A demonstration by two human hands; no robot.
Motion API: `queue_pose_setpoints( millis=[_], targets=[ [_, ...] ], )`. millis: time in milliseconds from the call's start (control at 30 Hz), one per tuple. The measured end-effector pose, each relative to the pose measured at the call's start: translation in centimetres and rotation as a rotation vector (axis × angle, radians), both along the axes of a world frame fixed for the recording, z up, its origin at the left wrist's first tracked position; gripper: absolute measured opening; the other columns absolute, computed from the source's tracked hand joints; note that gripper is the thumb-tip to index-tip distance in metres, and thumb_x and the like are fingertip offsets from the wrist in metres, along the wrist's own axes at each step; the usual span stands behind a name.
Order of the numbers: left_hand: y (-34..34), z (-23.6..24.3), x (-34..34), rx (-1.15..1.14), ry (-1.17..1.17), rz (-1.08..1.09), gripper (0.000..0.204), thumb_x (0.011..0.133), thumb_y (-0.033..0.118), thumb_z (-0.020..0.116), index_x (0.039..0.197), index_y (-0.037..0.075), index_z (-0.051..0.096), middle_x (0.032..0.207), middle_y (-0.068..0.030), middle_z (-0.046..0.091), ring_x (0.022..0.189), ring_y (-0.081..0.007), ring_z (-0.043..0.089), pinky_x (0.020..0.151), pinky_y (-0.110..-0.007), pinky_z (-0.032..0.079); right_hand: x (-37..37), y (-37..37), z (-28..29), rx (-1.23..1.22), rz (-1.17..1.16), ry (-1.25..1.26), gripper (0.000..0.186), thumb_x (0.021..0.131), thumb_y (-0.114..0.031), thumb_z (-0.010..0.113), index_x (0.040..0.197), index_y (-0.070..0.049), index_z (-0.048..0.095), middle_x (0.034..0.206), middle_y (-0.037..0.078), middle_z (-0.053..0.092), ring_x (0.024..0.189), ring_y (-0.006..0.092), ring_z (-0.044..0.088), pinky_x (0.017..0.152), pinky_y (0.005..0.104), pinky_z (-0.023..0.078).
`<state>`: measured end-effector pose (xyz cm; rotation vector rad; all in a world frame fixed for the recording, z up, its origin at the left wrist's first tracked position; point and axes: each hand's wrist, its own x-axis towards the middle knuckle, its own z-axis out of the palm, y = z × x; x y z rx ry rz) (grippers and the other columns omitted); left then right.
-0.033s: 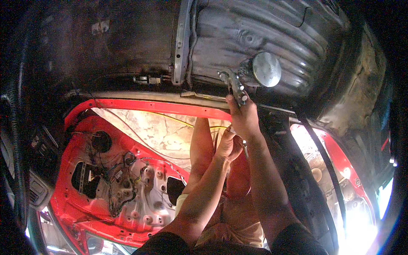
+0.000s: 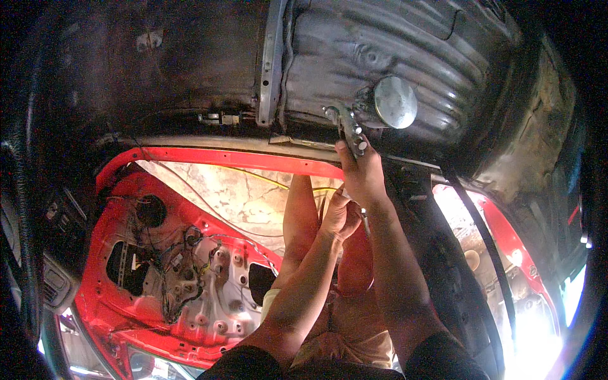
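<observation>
My right hand (image 2: pixel 364 177) is wrapped round a grey metal plier-like tool (image 2: pixel 349 128) with bright round rivets. The tool points up toward the dark ribbed floor panel (image 2: pixel 342 57) of a car. Close beside its head is a round silver metal disc (image 2: pixel 396 102); I cannot tell whether the two are joined. Lower and to the left, my left hand (image 2: pixel 341 218) is closed near my right wrist. A thin shiny metal piece (image 2: pixel 365 218) shows at its right edge, but what the fingers hold is mostly hidden.
A red car door (image 2: pixel 101 278) with bare inner metal and loose wiring (image 2: pixel 171 297) stands at the left. The sill (image 2: pixel 209 144) runs across in front of me. A yellow cable (image 2: pixel 259 177) lies on cracked ground. A dark strap (image 2: pixel 484 234) hangs at the right.
My right hand, the plier-like tool and the silver disc have shifted very slightly left. My left hand stays where it was.
</observation>
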<state>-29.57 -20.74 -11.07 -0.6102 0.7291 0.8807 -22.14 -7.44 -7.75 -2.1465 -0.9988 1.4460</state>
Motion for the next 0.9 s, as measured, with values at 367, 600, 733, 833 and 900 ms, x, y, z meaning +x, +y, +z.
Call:
queue_pose_setpoints(
  millis=[367, 600, 733, 833, 900],
  targets=[
    [-1.1, -1.3, 0.7, -0.180, -0.198, -0.059, 0.036, 0.096, 0.027, 0.067, 0.127, 0.008, 0.061, 0.121, -0.0059, 0.069, 0.109, -0.0228, 0.067, 0.098, -0.043, 0.053, 1.0, -1.8, -2.6, -0.155, -0.069, -0.149, 0.033, 0.100, -0.029, 0.062, 0.117, -0.001, 0.058, 0.083, 0.018, 0.069, 0.075, 0.0313, 0.071, 0.069, 0.0420, 0.053],
    [-0.4, -1.5, 2.6, -0.157, -0.101, -0.140, 0.037, 0.095, 0.029, 0.070, 0.127, 0.012, 0.061, 0.118, -0.0019, 0.069, 0.109, -0.0192, 0.066, 0.094, -0.039, 0.054, 2.6, -1.9, -2.7, -0.193, -0.114, -0.221, 0.035, 0.099, -0.033, 0.062, 0.113, -0.001, 0.060, 0.081, 0.017, 0.069, 0.069, 0.0303, 0.069, 0.065, 0.0417, 0.053],
    [-0.3, -1.4, 1.3, -0.146, -0.110, -0.115, 0.035, 0.093, 0.027, 0.072, 0.124, 0.012, 0.063, 0.117, -0.0006, 0.069, 0.111, -0.0186, 0.065, 0.095, -0.039, 0.053, 1.6, -1.3, -2.5, -0.153, -0.089, -0.105, 0.032, 0.098, -0.030, 0.061, 0.110, 0.000, 0.061, 0.083, 0.016, 0.069, 0.076, 0.0283, 0.067, 0.072, 0.0401, 0.052],
    [0.0, -1.2, -0.2, -0.119, -0.046, -0.073, 0.035, 0.092, 0.029, 0.073, 0.122, 0.013, 0.064, 0.118, -0.0005, 0.069, 0.112, -0.0186, 0.065, 0.098, -0.041, 0.052, 0.5, -0.8, -2.5, -0.143, -0.034, 0.005, 0.033, 0.099, -0.028, 0.064, 0.115, 0.000, 0.060, 0.086, 0.016, 0.070, 0.077, 0.0241, 0.065, 0.073, 0.0387, 0.052],
    [0.1, -0.8, -1.2, -0.095, -0.033, -0.001, 0.036, 0.092, 0.029, 0.073, 0.123, 0.013, 0.064, 0.119, -0.0012, 0.069, 0.111, -0.0188, 0.065, 0.100, -0.041, 0.051, -0.5, -0.6, -2.4, -0.046, -0.066, 0.112, 0.029, 0.101, -0.027, 0.061, 0.108, 0.001, 0.063, 0.087, 0.012, 0.070, 0.081, 0.0209, 0.063, 0.078, 0.0366, 0.050]
  ],
)
